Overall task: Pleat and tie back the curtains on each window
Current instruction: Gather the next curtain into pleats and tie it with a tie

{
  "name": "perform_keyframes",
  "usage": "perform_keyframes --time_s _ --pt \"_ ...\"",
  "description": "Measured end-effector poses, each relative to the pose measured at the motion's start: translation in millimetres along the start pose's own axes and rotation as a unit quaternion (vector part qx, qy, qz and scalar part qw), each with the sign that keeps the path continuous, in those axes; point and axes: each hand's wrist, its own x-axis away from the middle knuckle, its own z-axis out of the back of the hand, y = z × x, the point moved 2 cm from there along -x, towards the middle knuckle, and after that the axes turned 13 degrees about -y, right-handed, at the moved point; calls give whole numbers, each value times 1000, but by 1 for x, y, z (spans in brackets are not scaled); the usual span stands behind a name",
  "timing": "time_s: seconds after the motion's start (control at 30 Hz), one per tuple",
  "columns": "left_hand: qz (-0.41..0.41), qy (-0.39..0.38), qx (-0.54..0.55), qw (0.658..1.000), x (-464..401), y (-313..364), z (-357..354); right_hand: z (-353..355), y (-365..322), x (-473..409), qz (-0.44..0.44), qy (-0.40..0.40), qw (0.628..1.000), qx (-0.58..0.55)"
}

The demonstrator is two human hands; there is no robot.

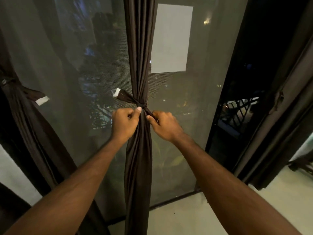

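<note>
Both hands clench at the knotted tie-back [143,106]: left hand [124,122] presses its thumb there, right hand [165,123] pinches one end. Two dark curtains show, the middle curtain [138,158] and the left curtain [25,116], each tied.

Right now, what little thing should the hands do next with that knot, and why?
Probably pull the two tie ends apart a bit more to snug the knot. The middle curtain is already gathered into pleats and the tie is wrapped round it. The left hand and right hand each pinch the fabric right beside the knot, so one gentle tug would likely finish it.
</note>
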Motion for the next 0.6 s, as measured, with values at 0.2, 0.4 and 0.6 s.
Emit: perform_keyframes --time_s 0.2,0.4,0.6 --pt "-54 -53 10 997 -19 30 -39 25 26 13 -45 0 997 56" --pt "-92 -75 -41 992 -50 76 -64 67 60 21 -80 14 992 92" --pt "-127 -95 -105 982 -113 138 -87 147 104 28 -90 45 988 114"
